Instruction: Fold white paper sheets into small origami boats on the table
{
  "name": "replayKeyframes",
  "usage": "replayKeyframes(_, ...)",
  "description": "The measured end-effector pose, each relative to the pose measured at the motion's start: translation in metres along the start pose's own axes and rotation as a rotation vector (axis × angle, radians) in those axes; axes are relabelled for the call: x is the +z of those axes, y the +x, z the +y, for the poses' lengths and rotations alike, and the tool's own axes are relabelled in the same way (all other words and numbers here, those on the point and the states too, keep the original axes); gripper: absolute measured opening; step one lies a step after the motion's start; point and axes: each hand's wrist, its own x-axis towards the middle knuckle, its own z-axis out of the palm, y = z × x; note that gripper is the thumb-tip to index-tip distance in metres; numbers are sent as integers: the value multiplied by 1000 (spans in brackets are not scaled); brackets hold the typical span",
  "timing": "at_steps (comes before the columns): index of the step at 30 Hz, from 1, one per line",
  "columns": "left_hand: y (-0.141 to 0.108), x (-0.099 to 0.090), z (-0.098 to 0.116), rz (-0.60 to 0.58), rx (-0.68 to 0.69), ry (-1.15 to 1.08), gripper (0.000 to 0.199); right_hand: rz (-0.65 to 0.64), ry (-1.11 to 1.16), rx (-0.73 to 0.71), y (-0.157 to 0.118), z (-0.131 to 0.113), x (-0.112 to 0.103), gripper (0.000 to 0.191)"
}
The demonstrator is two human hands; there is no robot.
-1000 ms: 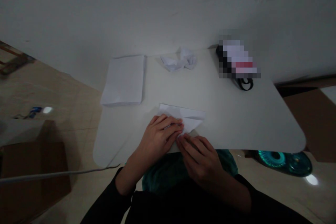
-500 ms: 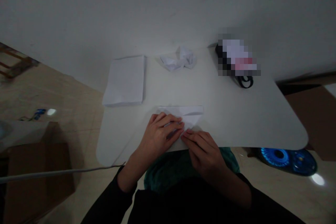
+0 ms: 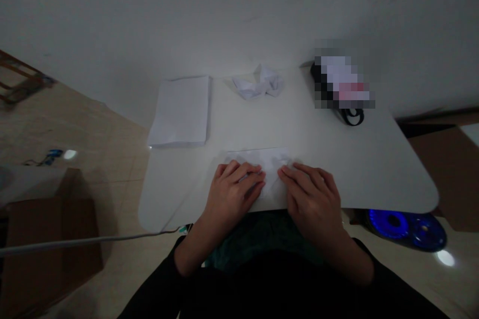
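A partly folded white sheet of paper (image 3: pixel 272 159) lies near the table's front edge, its long straight edge facing away from me. On its left part rests my left hand (image 3: pixel 238 184), fingers bent and pressed together against the paper. My right hand (image 3: pixel 312 194) is at the sheet's right side, with its fingertips closed on a folded flap there. Both hands cover much of the lower part of the sheet. Beyond them, near the wall, sit folded white paper shapes (image 3: pixel 258 85). A stack of white paper (image 3: pixel 181 109) lies to the left.
The white table (image 3: pixel 374 174) stands against a wall. A blurred-out item with a black strap (image 3: pixel 354 117) is at the back right. Cardboard boxes (image 3: pixel 75 239) stand lower left and at right. A grey cable (image 3: pixel 93 240) crosses at left; a blue-lit device (image 3: pixel 406 229) sits below right.
My right hand has moved right and slightly away from me, from beside the left fingertips to the sheet's right side. My left hand stays nearly in place. The view has shifted slightly.
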Motion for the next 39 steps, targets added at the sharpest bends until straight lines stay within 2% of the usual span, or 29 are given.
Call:
replayKeyframes(7, -7, 3, 3, 36, -24, 6, 18, -6, -179, 32, 9, 15, -1, 29)
replayKeyframes(11, -11, 4, 5, 59, -58, -23, 23, -23, -169, 47, 13, 13, 0, 28)
replayKeyframes(14, -11, 4, 6, 61, -76, -43, 24, 34, -92, 39, 14, 10, 5, 28)
replayKeyframes(17, -11, 3, 6, 52, -82, -50, 25, 64, 35, -24, 12, 9, 10, 27)
replayKeyframes(23, -13, 2, 7, 10, -80, -25, 30, -71, 240, -282, 4, 11, 9, 32)
replayKeyframes(25, -14, 1, 8, 1, -67, -27, 32, -80, 227, -244, 3, 13, 7, 33)
replayKeyframes(32, -13, 0, 8, -14, -48, -38, 34, -11, 54, 22, 8, 24, 3, 32)
replayKeyframes(34, -14, 0, 8, -17, -50, -37, 34, 11, 64, 13, 8, 22, 4, 29)
replayKeyframes(39, -15, 0, 7, -42, -60, -35, 37, -39, 190, -168, -2, 5, 5, 30)
